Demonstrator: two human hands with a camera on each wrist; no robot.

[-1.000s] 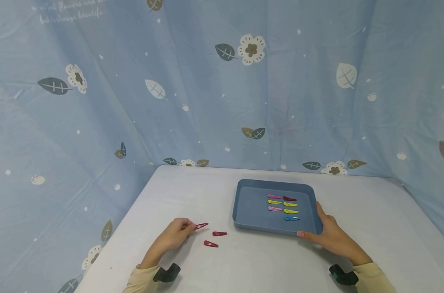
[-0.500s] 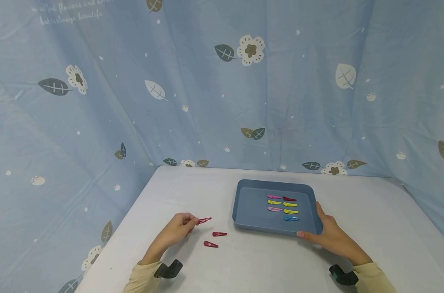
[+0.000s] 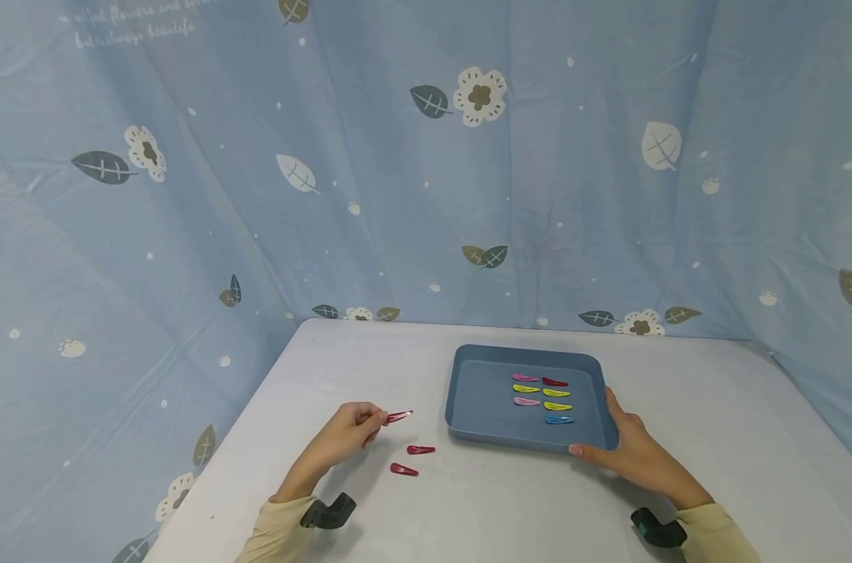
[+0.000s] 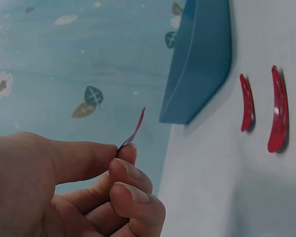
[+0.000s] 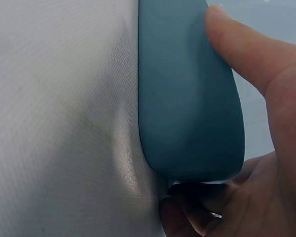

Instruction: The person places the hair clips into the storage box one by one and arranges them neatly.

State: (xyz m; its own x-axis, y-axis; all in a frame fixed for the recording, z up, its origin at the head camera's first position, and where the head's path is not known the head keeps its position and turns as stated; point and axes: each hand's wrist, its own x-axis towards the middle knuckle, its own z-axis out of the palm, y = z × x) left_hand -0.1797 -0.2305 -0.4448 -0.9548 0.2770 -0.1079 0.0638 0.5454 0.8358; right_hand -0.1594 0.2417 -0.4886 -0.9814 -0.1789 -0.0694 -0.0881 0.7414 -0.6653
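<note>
Between thumb and forefinger, my left hand (image 3: 345,435) pinches a red snap hair clip (image 3: 399,417) above the table, left of the tray. In the left wrist view that clip (image 4: 138,126) shows edge-on, its tip pointing up from the fingertips. Two more red hair clips (image 3: 420,450) (image 3: 403,469) lie on the table, to the right of and below this hand. My right hand (image 3: 633,453) grips the near right corner of the blue-grey tray (image 3: 496,442), thumb on the front rim and fingers along the right side. The right wrist view shows the tray's corner (image 5: 187,123) between thumb and fingers.
Inside the tray, two columns of hair clips lie right of its middle: pink (image 3: 527,401), yellow (image 3: 556,392), dark red (image 3: 555,381) and blue (image 3: 559,420). A white cloth (image 3: 496,508) covers the table. A patterned blue curtain (image 3: 574,195) hangs behind and at the left.
My left hand has risen and shifted a little to the right, carrying the pinched red hair clip away from the two on the table. The right hand and the tray have stayed put.
</note>
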